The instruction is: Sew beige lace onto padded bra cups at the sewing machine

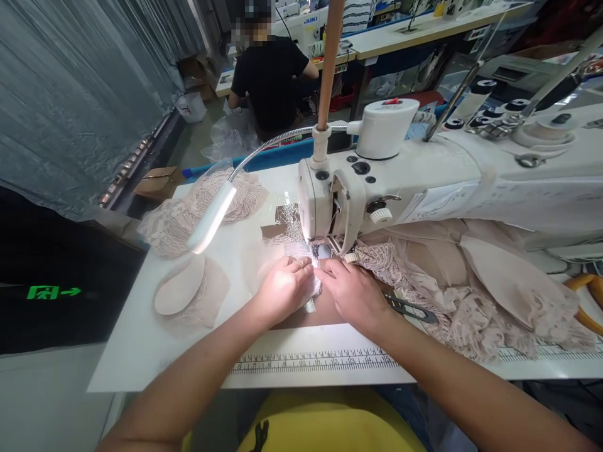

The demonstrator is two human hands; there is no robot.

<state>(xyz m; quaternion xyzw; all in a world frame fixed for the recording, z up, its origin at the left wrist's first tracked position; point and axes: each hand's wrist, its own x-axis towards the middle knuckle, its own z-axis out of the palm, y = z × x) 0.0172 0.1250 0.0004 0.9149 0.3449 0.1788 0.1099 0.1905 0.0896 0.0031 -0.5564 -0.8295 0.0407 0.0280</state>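
Both my hands rest on a small piece of pale lace fabric (301, 251) lying under the needle of a white sewing machine (339, 201). My left hand (285, 285) lies flat on the fabric, fingers together and pointing at the presser foot. My right hand (351, 289) presses the fabric just right of it, fingers stretched toward the needle. A gooseneck lamp (211, 216) lights the spot brightly.
Beige padded cups (181, 292) lie left on the white table (141, 351). Lace pieces (188, 210) are heaped behind them, with more lace and cups (475, 295) at the right. Thread snips (409, 307) lie by my right wrist. A person in black (268, 75) sits beyond.
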